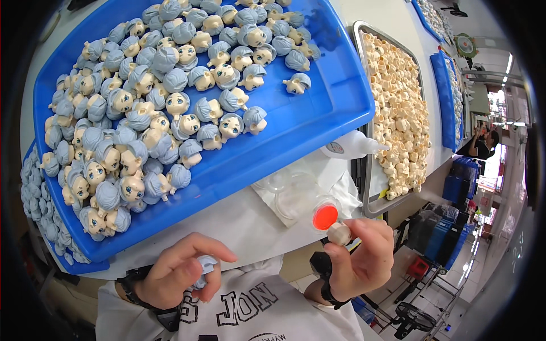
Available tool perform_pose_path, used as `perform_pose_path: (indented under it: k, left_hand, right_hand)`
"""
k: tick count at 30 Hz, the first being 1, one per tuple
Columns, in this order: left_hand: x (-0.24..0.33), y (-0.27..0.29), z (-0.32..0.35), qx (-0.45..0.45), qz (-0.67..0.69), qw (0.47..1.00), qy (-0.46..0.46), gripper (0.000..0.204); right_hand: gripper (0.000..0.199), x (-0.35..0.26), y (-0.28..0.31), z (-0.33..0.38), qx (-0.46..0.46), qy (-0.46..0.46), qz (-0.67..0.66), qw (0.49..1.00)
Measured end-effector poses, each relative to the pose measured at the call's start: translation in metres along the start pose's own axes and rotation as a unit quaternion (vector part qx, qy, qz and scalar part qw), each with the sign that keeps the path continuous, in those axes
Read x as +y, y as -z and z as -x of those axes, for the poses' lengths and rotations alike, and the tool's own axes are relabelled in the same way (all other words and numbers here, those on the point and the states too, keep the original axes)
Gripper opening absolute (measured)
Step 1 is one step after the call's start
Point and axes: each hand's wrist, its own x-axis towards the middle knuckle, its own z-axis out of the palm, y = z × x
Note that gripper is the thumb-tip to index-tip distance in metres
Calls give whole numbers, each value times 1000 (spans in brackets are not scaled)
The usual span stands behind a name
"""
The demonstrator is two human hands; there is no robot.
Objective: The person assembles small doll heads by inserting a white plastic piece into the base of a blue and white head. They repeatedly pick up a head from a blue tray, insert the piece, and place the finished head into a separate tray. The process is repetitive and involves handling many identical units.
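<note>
Currently left hand [173, 275] pinches a pale-blue hair piece [205, 267] near the chest; right hand [361, 258] fingers pinch a small beige doll head [339, 233], just right of a red-filled dish [325, 216].

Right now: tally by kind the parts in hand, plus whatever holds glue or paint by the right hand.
Blue-grey plastic doll hair piece, in left hand: 1
Beige plastic doll head part, in right hand: 1
White plastic squeeze bottle: 1
Clear round dish of orange-red paint: 1
Total: 4
</note>
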Motion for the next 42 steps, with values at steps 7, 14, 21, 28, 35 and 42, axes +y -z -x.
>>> perform_pose_path:
  k: [7,14,21,28,35,42]
  left_hand:
    - [-7,8,2,-8,-15,999,-42,45]
    - [-5,-6,-5,65,-107,988,-85,42]
    - [-3,3,-1,6,-120,991,-60,41]
    - [1,-7,1,77,-3,997,31,50]
    - [5,-7,2,52,-35,996,68,50]
    - [0,0,-1,3,-73,997,19,40]
  right_hand:
    - [40,-4,-4,-12,-46,18,125,991]
    - [40,-4,-9,-12,-20,1,133,991]
    - [36,-8,-10,-16,-38,6,113,993]
    - [36,-10,-7,-17,-30,27,173,984]
    - [37,-13,-6,-15,-41,13,192,981]
    - [35,-14,-6,-14,-42,23,191,980]
